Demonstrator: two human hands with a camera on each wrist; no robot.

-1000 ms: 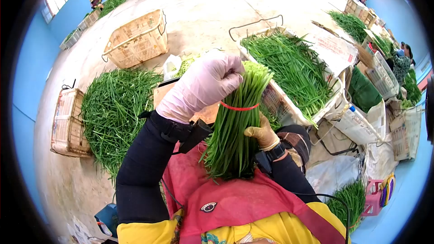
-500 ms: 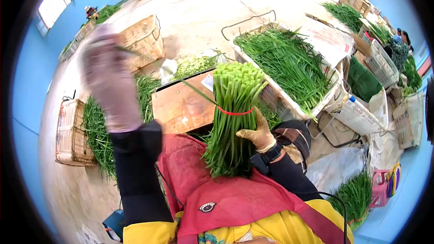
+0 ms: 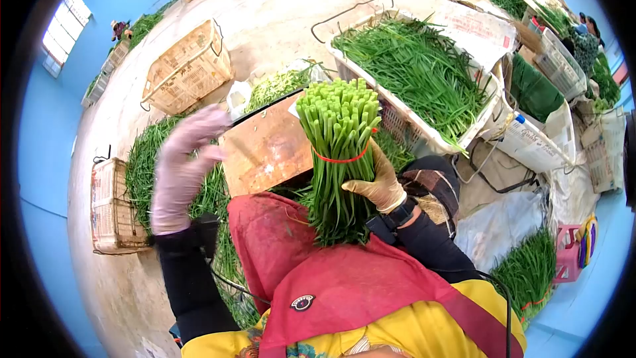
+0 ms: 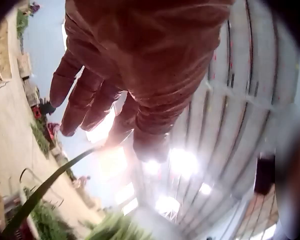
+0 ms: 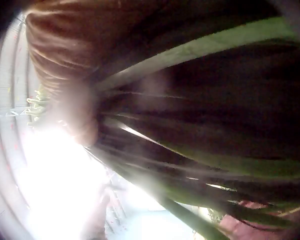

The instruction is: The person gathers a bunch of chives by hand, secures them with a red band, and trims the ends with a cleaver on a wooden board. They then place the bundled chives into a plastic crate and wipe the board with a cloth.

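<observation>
An upright bunch of green stalks (image 3: 341, 132), pale cut ends up and bound by a red band (image 3: 341, 159), stands at the person's lap. The right hand (image 3: 379, 182), in a yellowish glove, grips its side below the band; in the right wrist view, dark leaves (image 5: 215, 110) fill much of the picture beside the glove (image 5: 65, 50). Off to the left, the left hand (image 3: 185, 166) is raised in a pink glove, fingers loosely bent, a gap between thumb and fingers. In the left wrist view, one green leaf (image 4: 45, 187) reaches close to the left hand's (image 4: 145, 65) fingertips; contact is unclear.
A wooden board (image 3: 265, 149) lies beyond the lap. Loose greens fill a white crate (image 3: 411, 69) to the right and lie in a heap (image 3: 149, 159) at left. Other crates (image 3: 189, 69) stand on the floor, with a pink stool (image 3: 566, 252) at far right.
The left hand has left the top of the bunch and swung away leftward, its fist loosening. The right hand still grips the bunch, whose cut ends now tilt more toward the camera.
</observation>
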